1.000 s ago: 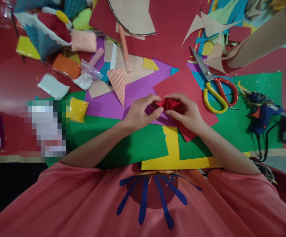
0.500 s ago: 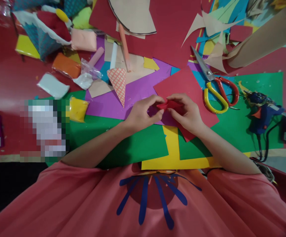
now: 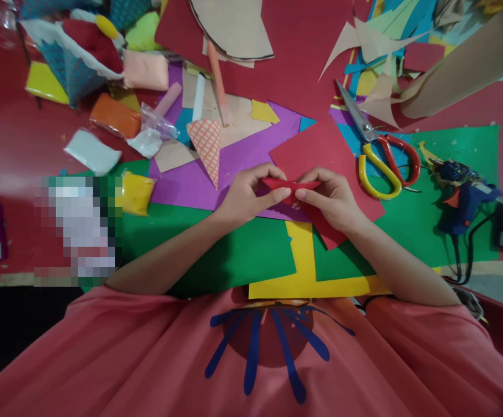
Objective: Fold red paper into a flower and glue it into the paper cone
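Observation:
Between both hands is a small folded piece of red paper (image 3: 292, 185), held above the purple and red sheets. My left hand (image 3: 251, 191) pinches its left part, thumb in front and fingers behind. On the other side my right hand (image 3: 332, 194) grips it the same way, the two thumbtips close together. Part of the piece is hidden by the fingers. Under my right hand lies a larger red sheet (image 3: 316, 145). Scissors (image 3: 375, 142) with one yellow and one red handle rest just right of that sheet.
A blue glue gun (image 3: 466, 202) with its cable lies at the right on green paper (image 3: 451, 145). Patterned paper cone (image 3: 207, 145), a yellow clay packet (image 3: 137, 192) and several other packets are at left. A rolled tan sheet (image 3: 460, 69) stands upper right.
The red paper piece has turned from bunched up to a wide, flatter fold seen along its edge. My thumbs have come together along its front.

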{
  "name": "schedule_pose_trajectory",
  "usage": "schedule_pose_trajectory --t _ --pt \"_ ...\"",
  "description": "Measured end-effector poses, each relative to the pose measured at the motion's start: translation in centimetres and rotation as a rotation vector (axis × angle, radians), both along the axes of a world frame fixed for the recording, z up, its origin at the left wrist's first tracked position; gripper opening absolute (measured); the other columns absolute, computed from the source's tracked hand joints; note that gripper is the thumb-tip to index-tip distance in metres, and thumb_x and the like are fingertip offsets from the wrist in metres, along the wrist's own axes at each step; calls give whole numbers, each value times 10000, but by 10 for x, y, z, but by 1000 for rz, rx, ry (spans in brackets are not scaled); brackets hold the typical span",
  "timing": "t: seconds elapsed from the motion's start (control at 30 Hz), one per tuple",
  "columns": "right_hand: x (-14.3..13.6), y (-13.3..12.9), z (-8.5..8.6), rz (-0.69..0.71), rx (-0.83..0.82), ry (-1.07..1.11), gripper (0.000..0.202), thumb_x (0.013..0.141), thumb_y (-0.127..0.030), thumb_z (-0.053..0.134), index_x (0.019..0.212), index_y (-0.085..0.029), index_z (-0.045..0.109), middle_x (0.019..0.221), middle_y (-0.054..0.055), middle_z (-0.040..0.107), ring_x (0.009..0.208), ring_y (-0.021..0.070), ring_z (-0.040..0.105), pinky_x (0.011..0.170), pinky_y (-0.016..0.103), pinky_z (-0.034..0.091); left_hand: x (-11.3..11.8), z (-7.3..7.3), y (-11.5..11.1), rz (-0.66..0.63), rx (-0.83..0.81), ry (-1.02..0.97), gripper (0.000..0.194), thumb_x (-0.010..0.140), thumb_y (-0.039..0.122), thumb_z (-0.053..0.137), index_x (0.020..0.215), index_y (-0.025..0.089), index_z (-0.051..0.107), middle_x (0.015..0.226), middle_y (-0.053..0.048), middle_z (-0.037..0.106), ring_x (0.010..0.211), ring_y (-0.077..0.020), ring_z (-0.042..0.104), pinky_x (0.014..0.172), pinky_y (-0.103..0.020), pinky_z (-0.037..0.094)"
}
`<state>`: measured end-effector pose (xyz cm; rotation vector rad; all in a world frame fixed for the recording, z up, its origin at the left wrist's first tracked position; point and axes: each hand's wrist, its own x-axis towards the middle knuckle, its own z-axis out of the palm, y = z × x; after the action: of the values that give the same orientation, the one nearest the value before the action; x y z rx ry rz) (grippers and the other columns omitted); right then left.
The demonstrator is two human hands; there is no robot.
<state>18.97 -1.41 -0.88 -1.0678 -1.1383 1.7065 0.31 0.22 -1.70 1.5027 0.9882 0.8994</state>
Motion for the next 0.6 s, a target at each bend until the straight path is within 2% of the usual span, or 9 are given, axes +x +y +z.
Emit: schedule_pose_trajectory --t 0.1,0.17,0.3,0.4,0.47,0.6 --pt "-1 -1 -5 -46 -2 30 349 715 -434 805 755 -193 556 702 -40 663 610 88 649 616 226 542 3 -4 -1 6 -65 -72 446 765 588 686 870 161 611 714 13 656 623 -92 609 589 -205 477" --pt "-1 0 -5 -17 17 11 351 728 -444 793 766 -192 552 719 -37 651 627 90 640 629 233 534 3 -4 -1 -17 -60 -63 440 809 589 635 873 154 616 755 -5 663 669 -102 613 615 -215 481" --pt "-2 -1 -2 64 164 -152 343 750 -460 770 797 -173 588 723 -33 592 648 82 553 608 224 448 0 -1 0 -78 106 125 383 898 533 523 810 163 565 715 5 589 640 -95 520 582 -218 405" --pt "-2 -3 0 89 213 -234 318 838 -461 679 772 -163 587 686 -37 535 616 71 468 563 221 368 -2 1 1 -162 193 236 362 925 492 476 736 184 463 666 24 510 594 -90 447 557 -229 349" --pt "-2 -4 0 76 208 -210 324 865 -449 649 732 -164 569 659 -42 503 604 66 435 552 219 340 -2 2 1 -194 170 242 373 933 501 453 724 195 417 650 34 474 589 -92 428 558 -232 343" --pt "-3 -4 -1 62 110 -45 326 809 -442 720 710 -169 571 663 -43 517 611 65 446 563 214 337 0 8 0 -203 30 162 463 906 621 438 715 200 405 626 44 406 578 -90 387 536 -228 335"
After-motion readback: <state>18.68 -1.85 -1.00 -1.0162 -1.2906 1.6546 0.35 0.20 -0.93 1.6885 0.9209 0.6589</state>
